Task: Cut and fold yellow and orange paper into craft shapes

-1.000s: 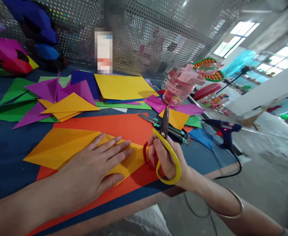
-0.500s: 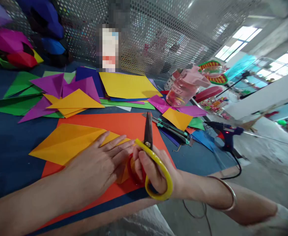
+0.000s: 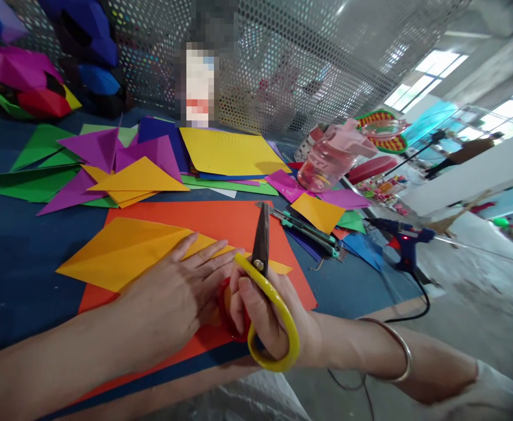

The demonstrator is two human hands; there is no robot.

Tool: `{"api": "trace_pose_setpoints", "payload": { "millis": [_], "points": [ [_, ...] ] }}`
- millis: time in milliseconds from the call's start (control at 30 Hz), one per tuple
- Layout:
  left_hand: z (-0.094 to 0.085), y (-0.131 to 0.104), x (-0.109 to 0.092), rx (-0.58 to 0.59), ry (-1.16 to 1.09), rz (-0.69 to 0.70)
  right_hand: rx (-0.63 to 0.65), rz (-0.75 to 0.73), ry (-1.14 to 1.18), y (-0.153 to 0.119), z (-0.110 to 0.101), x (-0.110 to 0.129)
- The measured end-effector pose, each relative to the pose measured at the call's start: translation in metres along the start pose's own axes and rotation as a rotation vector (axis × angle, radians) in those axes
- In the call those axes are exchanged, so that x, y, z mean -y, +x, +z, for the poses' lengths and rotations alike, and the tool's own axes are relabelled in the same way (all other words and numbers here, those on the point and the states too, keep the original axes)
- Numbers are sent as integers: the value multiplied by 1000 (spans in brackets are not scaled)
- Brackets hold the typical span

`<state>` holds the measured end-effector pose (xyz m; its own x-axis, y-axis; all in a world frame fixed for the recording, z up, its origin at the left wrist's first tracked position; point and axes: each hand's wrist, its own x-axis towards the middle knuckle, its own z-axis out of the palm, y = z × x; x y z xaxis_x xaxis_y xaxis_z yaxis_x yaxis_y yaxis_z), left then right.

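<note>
My left hand (image 3: 177,292) lies flat, fingers spread, on a yellow-orange folded paper (image 3: 111,251), which rests on a larger red-orange sheet (image 3: 221,216). Just right of it, my right hand (image 3: 269,310) is closed round the handles of a pair of scissors (image 3: 288,333), one handle yellow and one red. The dark blades point away from me and look nearly closed over the paper. Part of the paper is hidden beneath both hands.
Folded purple (image 3: 96,149), green and yellow papers lie behind the sheet. To the right are cutters (image 3: 307,228), a pink bottle (image 3: 326,158) and a blue glue gun (image 3: 408,237) with a cable. A perforated metal panel (image 3: 278,52) stands behind.
My right hand and the scissors have moved slightly left and toward me, showing more of the paper's right tip. My left hand has stayed almost in place on the paper.
</note>
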<state>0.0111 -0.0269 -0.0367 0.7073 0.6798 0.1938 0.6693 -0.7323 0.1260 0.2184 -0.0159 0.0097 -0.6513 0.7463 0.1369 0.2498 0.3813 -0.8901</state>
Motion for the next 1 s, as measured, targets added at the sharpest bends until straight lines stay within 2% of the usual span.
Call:
{"api": "trace_pose_setpoints", "payload": {
  "millis": [133,233,433,567,667,800,1000],
  "points": [
    [-8,4,-2,-9,-30,-9,-101,17,-72,-4,-11,-7],
    [-9,5,-1,-18,-39,-11,-99,8,-83,-3,-11,-5],
    [13,1,8,3,-66,-18,-28,-14,-24,4,12,8],
    [16,-2,9,-40,8,16,-5,-4,40,5,12,7],
    [5,-1,7,-35,27,11,-2,-13,6,2,2,1],
    [-9,2,4,-11,-3,-23,-102,65,-88,-3,-22,-9],
    [-11,1,3,-30,10,-42,-258,95,-285,-11,-69,-32]
  ]
}}
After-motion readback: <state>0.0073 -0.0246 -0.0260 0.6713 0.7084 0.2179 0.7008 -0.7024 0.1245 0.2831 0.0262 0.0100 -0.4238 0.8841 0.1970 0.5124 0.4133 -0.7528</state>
